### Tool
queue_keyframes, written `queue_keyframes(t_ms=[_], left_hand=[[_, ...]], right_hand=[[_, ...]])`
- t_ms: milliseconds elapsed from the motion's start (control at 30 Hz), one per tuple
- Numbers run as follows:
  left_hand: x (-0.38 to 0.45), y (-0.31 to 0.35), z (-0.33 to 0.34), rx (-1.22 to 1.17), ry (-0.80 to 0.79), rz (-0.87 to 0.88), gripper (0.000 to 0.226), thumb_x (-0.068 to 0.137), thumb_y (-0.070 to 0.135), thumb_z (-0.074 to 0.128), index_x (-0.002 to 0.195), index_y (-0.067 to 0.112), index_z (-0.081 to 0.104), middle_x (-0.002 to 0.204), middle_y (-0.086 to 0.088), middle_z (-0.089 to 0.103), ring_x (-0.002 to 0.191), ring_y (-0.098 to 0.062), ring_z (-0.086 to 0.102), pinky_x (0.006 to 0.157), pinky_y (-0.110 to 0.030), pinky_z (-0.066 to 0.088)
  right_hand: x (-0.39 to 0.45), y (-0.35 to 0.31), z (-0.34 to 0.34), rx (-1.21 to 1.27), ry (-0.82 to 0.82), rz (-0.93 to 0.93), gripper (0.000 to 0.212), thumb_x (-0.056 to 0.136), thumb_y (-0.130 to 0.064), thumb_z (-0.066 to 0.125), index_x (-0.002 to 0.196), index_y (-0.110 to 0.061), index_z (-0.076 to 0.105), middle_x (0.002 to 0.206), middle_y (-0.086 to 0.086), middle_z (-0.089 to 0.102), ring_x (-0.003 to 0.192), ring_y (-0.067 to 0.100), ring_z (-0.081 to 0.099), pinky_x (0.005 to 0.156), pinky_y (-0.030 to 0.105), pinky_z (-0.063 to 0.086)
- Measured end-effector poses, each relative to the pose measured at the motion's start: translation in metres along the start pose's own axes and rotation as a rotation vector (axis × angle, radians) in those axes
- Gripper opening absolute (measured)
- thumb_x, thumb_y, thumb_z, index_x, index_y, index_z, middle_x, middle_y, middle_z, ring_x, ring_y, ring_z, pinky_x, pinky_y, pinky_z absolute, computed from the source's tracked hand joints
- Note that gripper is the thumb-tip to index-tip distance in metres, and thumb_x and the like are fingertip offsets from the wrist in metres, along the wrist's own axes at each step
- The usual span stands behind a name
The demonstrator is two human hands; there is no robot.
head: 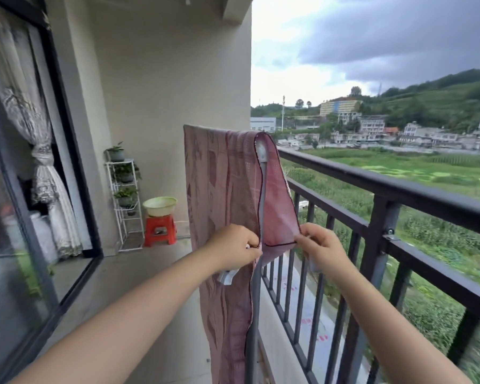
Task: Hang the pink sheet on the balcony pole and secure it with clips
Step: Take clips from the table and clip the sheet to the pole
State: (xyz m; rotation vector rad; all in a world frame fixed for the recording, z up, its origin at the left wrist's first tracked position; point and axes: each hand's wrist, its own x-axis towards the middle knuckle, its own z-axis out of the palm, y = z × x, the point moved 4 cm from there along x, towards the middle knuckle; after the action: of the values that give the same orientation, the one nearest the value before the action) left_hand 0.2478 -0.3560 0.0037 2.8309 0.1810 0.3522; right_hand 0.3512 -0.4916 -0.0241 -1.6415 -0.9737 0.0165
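Pink sheet is draped over the top of a grey pole of a drying rack standing just inside the balcony railing. Long side hangs down on the room side, patterned, reaching below the frame edge. Short flap hangs on the railing side, dark-stitched hem at the bottom.

Left hand: grip closed, fingers curled, pinching the sheet's edge right beside the pole. Something white and plastic pokes out under that hand, touching the fabric; looks like a clip, can't confirm, partly hidden by the wrist.

Right hand: grip closed as a pinch, thumb and fingers on the lower right corner of the short flap, pulling it taut. A pale blurred object sits below the palm; can't tell what it is.

Both forearms reach in from the bottom of the view, hands at the same height, pole between them.

White rounded end cap of the rack shows at the top where the fabric folds over.

Background: white plant shelf with potted plants against the far wall, red stool beside it with a pale green basin on top. Glass sliding door with lace curtain on the left. Fields and buildings beyond the railing
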Motion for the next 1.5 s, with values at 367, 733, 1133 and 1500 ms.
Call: queue_keyframes(t_ms=[367, 733, 1133, 1500], left_hand=[[-0.007, 0.002, 0.022, -0.142, -0.158, 0.03, 0.017, 0.082, 0.013, 0.058, 0.096, 0.013, 0.068, 0.095, -0.004, 0.07, 0.083, -0.01, 0.058, 0.069, -0.018, 0.04], [-0.019, -0.007, -0.029, 0.197, 0.301, 0.164, 0.031, 0.083, 0.013, 0.052, 0.113, 0.016, 0.061, 0.11, -0.008, 0.065, 0.106, -0.027, 0.058, 0.084, -0.031, 0.045], [-0.002, 0.029, -0.036, 0.834, 0.33, 0.309, 0.023, 0.033, 0.02, 0.076, 0.051, 0.021, 0.06, 0.037, -0.005, 0.05, 0.029, -0.019, 0.053, 0.024, -0.018, 0.03], [0.001, 0.022, -0.041, 0.727, 0.481, 0.315, 0.012, 0.051, 0.02, 0.051, 0.051, 0.022, 0.062, 0.04, -0.003, 0.053, 0.031, -0.022, 0.053, 0.024, -0.022, 0.034]], right_hand=[[-0.003, -0.009, 0.007, -0.197, -0.165, 0.001, 0.03, 0.084, -0.006, 0.055, 0.06, -0.013, 0.038, 0.05, -0.005, 0.03, 0.038, 0.001, 0.027, 0.044, 0.016, 0.024], [-0.006, 0.018, 0.047, -0.045, 0.204, 0.235, 0.035, 0.073, -0.026, 0.061, 0.067, 0.008, 0.053, 0.059, 0.011, 0.047, 0.053, 0.017, 0.04, 0.047, 0.022, 0.033], [0.037, 0.067, -0.016, -0.614, 0.359, 0.422, 0.015, 0.08, -0.009, 0.051, 0.068, -0.01, 0.059, 0.069, 0.007, 0.06, 0.06, 0.023, 0.055, 0.052, 0.03, 0.049], [0.093, 0.022, -0.138, -0.797, 0.701, 0.305, 0.021, 0.081, -0.006, 0.045, 0.095, -0.003, 0.06, 0.1, 0.02, 0.062, 0.089, 0.035, 0.059, 0.072, 0.04, 0.05]])
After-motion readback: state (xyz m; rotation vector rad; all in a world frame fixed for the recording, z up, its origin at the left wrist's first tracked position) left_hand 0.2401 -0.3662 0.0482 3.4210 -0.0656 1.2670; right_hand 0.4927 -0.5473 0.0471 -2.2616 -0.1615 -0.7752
